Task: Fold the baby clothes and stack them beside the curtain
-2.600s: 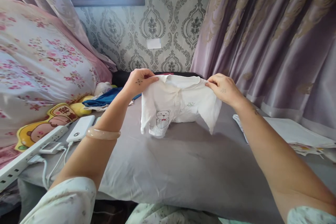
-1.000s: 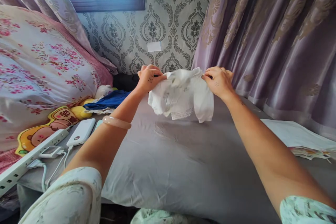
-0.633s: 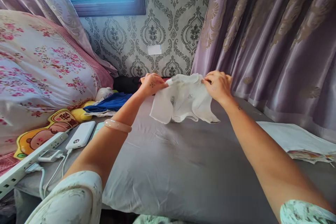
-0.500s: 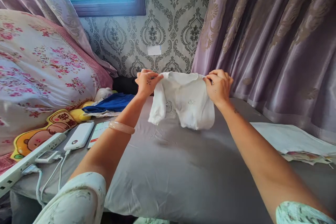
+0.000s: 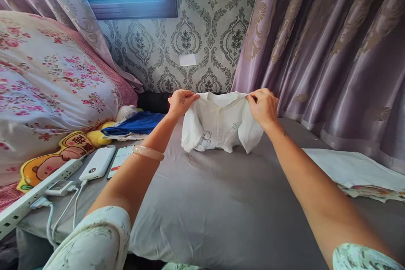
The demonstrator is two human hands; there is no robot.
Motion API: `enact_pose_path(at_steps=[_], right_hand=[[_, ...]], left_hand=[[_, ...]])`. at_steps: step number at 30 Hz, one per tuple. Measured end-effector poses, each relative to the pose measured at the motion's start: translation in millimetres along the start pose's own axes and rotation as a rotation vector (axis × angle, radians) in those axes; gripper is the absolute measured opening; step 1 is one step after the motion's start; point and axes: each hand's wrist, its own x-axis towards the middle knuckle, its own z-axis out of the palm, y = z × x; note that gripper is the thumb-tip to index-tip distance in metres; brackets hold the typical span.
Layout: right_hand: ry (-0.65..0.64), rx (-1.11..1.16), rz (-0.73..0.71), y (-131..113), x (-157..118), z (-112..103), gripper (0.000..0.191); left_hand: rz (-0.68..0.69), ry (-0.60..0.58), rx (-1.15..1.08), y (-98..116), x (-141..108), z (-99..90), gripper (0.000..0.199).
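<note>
A small white long-sleeved shirt (image 5: 218, 124) with a line-drawn animal print hangs by its shoulders between my hands, its front towards me. My left hand (image 5: 182, 102) pinches the shoulder on the left, and my right hand (image 5: 263, 105) pinches the shoulder on the right. Both sleeves droop down, and the lower edge is at or just above the grey sheet (image 5: 202, 202).
At the left lie a white power bank (image 5: 97, 163), a phone (image 5: 120, 160), a power strip (image 5: 41, 192) with cables, a pig cushion (image 5: 52, 164) and blue clothing (image 5: 137, 123). Folded white cloths (image 5: 357, 168) lie at the right.
The shirt has swung down and spread out, so its neckline, front print and both sleeves now show. My hands have moved slightly lower and still grip it.
</note>
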Motion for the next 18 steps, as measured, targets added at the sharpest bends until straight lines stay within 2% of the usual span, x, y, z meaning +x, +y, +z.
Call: enact_pose_path(at_steps=[11, 18], right_hand=[[-0.071, 0.081, 0.048, -2.6, -2.5, 7.3, 0.026], [-0.096, 0.175, 0.075, -6.4, -6.8, -1.7, 0.025]], left_hand=[[-0.041, 0.056, -0.116, -8.7, 3.2, 14.9, 0.016], [-0.046, 0.120, -0.060, -1.2, -14.6, 16.4, 0.018]])
